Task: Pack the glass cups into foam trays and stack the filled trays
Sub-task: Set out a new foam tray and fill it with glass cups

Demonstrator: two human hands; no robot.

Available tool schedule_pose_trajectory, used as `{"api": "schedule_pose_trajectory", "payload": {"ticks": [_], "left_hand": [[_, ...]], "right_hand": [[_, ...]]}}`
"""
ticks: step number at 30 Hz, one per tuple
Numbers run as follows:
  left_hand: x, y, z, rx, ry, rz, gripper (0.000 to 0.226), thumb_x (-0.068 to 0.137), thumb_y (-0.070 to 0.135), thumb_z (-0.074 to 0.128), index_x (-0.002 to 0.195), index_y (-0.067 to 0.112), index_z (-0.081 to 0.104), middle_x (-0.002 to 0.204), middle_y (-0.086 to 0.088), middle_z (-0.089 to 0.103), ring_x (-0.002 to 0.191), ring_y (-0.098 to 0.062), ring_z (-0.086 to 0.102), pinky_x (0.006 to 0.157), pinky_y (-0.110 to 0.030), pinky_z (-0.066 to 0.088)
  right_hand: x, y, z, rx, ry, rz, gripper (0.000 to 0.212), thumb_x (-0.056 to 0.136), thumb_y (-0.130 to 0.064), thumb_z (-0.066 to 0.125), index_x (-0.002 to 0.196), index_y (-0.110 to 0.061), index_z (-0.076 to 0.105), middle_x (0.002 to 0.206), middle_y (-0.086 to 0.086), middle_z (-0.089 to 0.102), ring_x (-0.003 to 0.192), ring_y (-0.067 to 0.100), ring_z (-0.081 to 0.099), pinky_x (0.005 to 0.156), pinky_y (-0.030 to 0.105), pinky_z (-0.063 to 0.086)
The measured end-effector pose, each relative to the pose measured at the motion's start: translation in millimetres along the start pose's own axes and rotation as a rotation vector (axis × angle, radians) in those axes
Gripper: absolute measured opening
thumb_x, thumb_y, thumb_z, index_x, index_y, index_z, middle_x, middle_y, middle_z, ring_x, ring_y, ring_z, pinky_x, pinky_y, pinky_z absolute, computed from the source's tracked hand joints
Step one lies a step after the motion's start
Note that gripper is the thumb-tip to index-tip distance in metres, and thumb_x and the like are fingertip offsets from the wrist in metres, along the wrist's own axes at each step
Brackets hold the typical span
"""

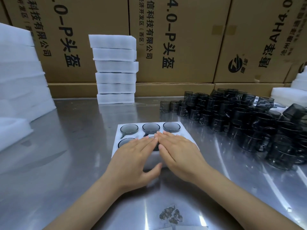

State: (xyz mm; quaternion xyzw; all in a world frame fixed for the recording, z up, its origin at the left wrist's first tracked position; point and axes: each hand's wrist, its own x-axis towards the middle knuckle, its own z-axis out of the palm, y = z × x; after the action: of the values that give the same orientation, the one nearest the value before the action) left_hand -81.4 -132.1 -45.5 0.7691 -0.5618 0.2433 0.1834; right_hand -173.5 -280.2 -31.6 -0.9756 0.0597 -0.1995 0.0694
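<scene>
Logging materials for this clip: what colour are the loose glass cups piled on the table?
Dark smoky grey, see-through glass cups, clearest in the head view, the only one.

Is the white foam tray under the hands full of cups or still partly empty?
Probably full, not certain. The foam tray shows dark cups in four pockets; the left hand and right hand lie flat, hiding the rest.

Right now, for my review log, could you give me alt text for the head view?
Both hands, left hand and right hand, lie flat with straight fingers on a white foam tray holding dark glass cups in its pockets, on a shiny metal table. A pile of loose smoky glass cups sits to the right, a stack of filled foam trays behind, before cardboard boxes.
</scene>
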Motion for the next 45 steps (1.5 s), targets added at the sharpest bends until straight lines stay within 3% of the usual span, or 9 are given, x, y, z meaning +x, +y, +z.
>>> {"api": "schedule_pose_trajectory", "payload": {"ticks": [7, 13, 16, 19, 24, 29, 36, 42, 45], "left_hand": [[-1.7, -0.7, -1.3, 0.101, 0.052, 0.059, 0.054, 0.082, 0.042, 0.047, 0.124, 0.011, 0.061, 0.122, 0.001, 0.064, 0.111, -0.019, 0.061, 0.097, -0.041, 0.046], [-3.0, -7.0, -5.3, 0.079, 0.146, 0.050, 0.040, 0.084, 0.036, 0.049, 0.111, 0.013, 0.068, 0.108, 0.001, 0.067, 0.100, -0.022, 0.063, 0.090, -0.038, 0.048], [-3.5, -7.5, -4.2, 0.087, 0.173, 0.053, 0.035, 0.086, 0.035, 0.049, 0.102, 0.013, 0.071, 0.101, 0.002, 0.068, 0.093, -0.022, 0.065, 0.086, -0.031, 0.044], [-3.4, -8.8, -3.6, 0.077, 0.168, 0.056, 0.035, 0.086, 0.035, 0.048, 0.100, 0.013, 0.072, 0.100, 0.002, 0.068, 0.092, -0.022, 0.066, 0.085, -0.029, 0.043], [-3.9, -10.8, -3.3, 0.056, 0.137, 0.050, 0.035, 0.088, 0.035, 0.047, 0.101, 0.014, 0.071, 0.101, 0.003, 0.068, 0.093, -0.021, 0.065, 0.085, -0.029, 0.044], [-2.1, -11.0, -3.1, 0.051, 0.145, 0.048, 0.032, 0.088, 0.034, 0.048, 0.099, 0.015, 0.071, 0.100, 0.004, 0.068, 0.093, -0.020, 0.065, 0.083, -0.027, 0.044], [-3.2, -9.9, -3.5, 0.056, 0.143, 0.054, 0.031, 0.089, 0.034, 0.048, 0.099, 0.016, 0.071, 0.100, 0.004, 0.067, 0.094, -0.020, 0.064, 0.083, -0.028, 0.045], [-3.9, -9.6, -3.6, 0.054, 0.135, 0.046, 0.030, 0.088, 0.034, 0.049, 0.100, 0.016, 0.070, 0.101, 0.005, 0.067, 0.095, -0.019, 0.064, 0.083, -0.029, 0.046], [-3.8, -9.2, -3.7, 0.055, 0.140, 0.047, 0.031, 0.088, 0.034, 0.049, 0.100, 0.016, 0.070, 0.101, 0.004, 0.067, 0.095, -0.019, 0.064, 0.083, -0.029, 0.045]], "right_hand": [[5.1, 10.9, -4.3, 0.270, 0.198, 0.090, 0.043, 0.098, -0.042, 0.033, 0.133, -0.025, 0.052, 0.137, -0.011, 0.052, 0.129, 0.005, 0.037, 0.104, 0.027, 0.029], [10.9, 82.4, -26.9, 0.145, 0.434, 0.498, 0.046, 0.097, -0.025, 0.042, 0.142, -0.019, 0.040, 0.152, -0.005, 0.033, 0.136, 0.016, 0.033, 0.105, 0.035, 0.032], [5.9, 109.5, -34.1, 0.078, 0.455, 0.675, 0.048, 0.097, -0.023, 0.042, 0.144, -0.016, 0.036, 0.157, 0.000, 0.018, 0.129, 0.025, 0.042, 0.087, 0.038, 0.042], [6.0, 128.8, -38.0, 0.056, 0.484, 0.759, 0.049, 0.097, -0.018, 0.042, 0.144, -0.014, 0.033, 0.158, 0.004, 0.012, 0.111, 0.030, 0.054, 0.068, 0.033, 0.040], [4.3, 154.0, -40.7, -0.008, 0.495, 0.847, 0.049, 0.096, -0.011, 0.043, 0.144, -0.011, 0.032, 0.156, 0.011, 0.017, 0.103, 0.036, 0.055, 0.068, 0.034, 0.037], [3.9, 164.7, -39.4, -0.047, 0.541, 0.824, 0.047, 0.093, -0.004, 0.046, 0.139, -0.008, 0.037, 0.137, 0.015, 0.035, 0.073, 0.029, 0.045, 0.060, 0.034, 0.036], [5.6, 159.0, -42.0, 0.004, 0.656, 0.805, 0.035, 0.097, -0.008, 0.046, 0.132, -0.009, 0.047, 0.125, 0.014, 0.044, 0.078, 0.030, 0.051, 0.065, 0.035, 0.036], [11.0, 119.8, -50.4, 0.007, 0.805, 0.454, 0.017, 0.091, -0.030, 0.059, 0.098, -0.014, 0.062, 0.096, -0.004, 0.047, 0.076, 0.017, 0.050, 0.054, 0.025, 0.030], [13.7, 95.8, -45.4, 0.077, 0.835, 0.306, 0.020, 0.085, -0.033, 0.066, 0.082, -0.014, 0.060, 0.102, -0.005, 0.046, 0.094, 0.014, 0.044, 0.060, 0.024, 0.031]]}}
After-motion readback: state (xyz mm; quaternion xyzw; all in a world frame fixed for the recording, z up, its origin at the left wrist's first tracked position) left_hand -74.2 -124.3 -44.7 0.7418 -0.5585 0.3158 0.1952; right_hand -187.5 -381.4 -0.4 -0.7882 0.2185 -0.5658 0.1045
